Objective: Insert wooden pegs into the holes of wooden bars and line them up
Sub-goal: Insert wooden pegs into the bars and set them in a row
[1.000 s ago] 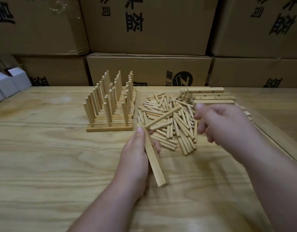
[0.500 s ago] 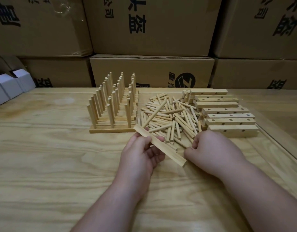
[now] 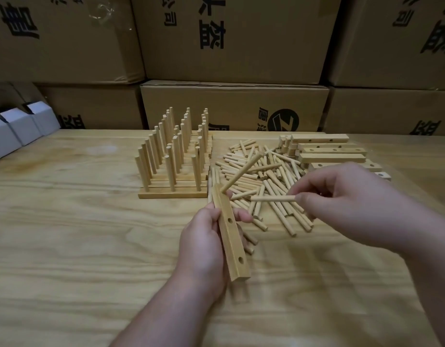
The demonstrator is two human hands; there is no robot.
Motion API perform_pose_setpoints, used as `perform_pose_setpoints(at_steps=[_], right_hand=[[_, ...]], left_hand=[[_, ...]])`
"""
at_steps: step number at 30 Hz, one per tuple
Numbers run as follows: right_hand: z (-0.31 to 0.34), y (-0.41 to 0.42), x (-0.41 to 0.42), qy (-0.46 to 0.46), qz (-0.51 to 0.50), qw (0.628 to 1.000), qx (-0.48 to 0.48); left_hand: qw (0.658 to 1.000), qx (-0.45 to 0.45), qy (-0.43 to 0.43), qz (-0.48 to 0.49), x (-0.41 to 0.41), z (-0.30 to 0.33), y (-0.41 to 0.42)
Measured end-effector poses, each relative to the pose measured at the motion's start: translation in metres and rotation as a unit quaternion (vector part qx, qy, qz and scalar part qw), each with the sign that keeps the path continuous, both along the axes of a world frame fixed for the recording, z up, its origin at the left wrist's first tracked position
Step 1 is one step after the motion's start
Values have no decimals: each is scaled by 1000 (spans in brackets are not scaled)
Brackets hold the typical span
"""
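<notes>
My left hand [image 3: 204, 236] grips a wooden bar [image 3: 230, 236] that runs away from me, with two empty holes showing on its right face. One peg [image 3: 241, 173] sticks out of the bar's far end and slants up to the right. My right hand [image 3: 341, 199] pinches a second peg [image 3: 272, 198] by its right end and holds it level, its free tip pointing at the bar a short way off. Both hands are above the near edge of a heap of loose pegs [image 3: 264, 181].
Finished bars with upright pegs [image 3: 174, 156] stand in rows on the table [image 3: 66, 234] left of the heap. A stack of bare bars [image 3: 329, 151] lies at the back right. Cardboard boxes [image 3: 234, 106] wall the far side; small white boxes [image 3: 18, 126] sit far left.
My right hand has lifted a peg out of the heap. The left hand has turned the bar from slanting across to pointing away from me, and a peg now stands in its far end.
</notes>
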State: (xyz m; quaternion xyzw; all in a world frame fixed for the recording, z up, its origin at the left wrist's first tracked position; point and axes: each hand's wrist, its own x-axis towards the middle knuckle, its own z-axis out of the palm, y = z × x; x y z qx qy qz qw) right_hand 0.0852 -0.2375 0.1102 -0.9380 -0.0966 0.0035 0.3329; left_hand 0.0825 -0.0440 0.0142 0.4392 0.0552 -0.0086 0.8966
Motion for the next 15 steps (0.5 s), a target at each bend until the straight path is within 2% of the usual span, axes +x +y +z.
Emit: perform_pose_setpoints(at_steps=[4, 6, 10, 15], right_hand=[[5, 7, -7, -10, 47, 998, 51], [5, 12, -9, -4, 59, 996, 62], [3, 21, -12, 24, 77, 996, 44], [2, 25, -15, 11, 73, 997, 16]], left_hand=[[1000, 2, -8, -5, 1, -3, 1], [999, 33, -12, -6, 1, -5, 2], [991, 125, -41, -6, 0, -6, 1], [978, 200, -56, 12, 0, -5, -2]])
